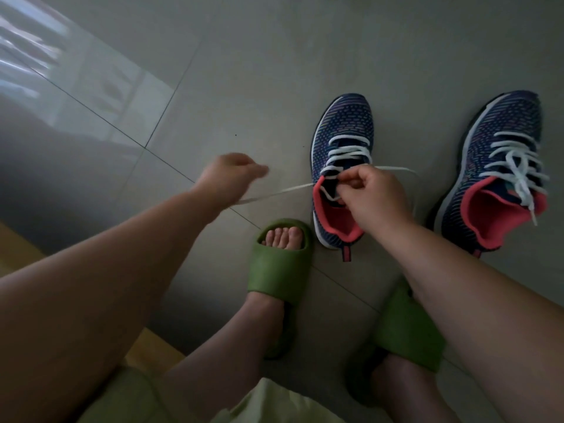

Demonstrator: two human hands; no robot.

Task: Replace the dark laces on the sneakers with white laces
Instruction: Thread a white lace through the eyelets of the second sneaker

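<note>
Near sneaker (338, 175) on tile floor (244, 71), part-laced w/ white lace (351, 152). Right hand (374, 193) pinches lace at top eyelets, covers the tongue. Left hand (227, 178) blurred; fingers curled, lace end runs to it, grip unclear. Second sneaker (494, 175) at right, fully laced. Green slides (277, 279) in foreground; right one mostly hidden by forearm.

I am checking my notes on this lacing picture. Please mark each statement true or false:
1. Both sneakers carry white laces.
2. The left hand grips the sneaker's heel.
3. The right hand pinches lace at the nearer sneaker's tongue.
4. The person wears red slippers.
1. True: the nearer sneaker and the far sneaker both show white laces.
2. False: the left hand pulls a white lace end out sideways, away from the shoe.
3. True: the right hand pinches lace there.
4. False: the slippers are green.
</note>
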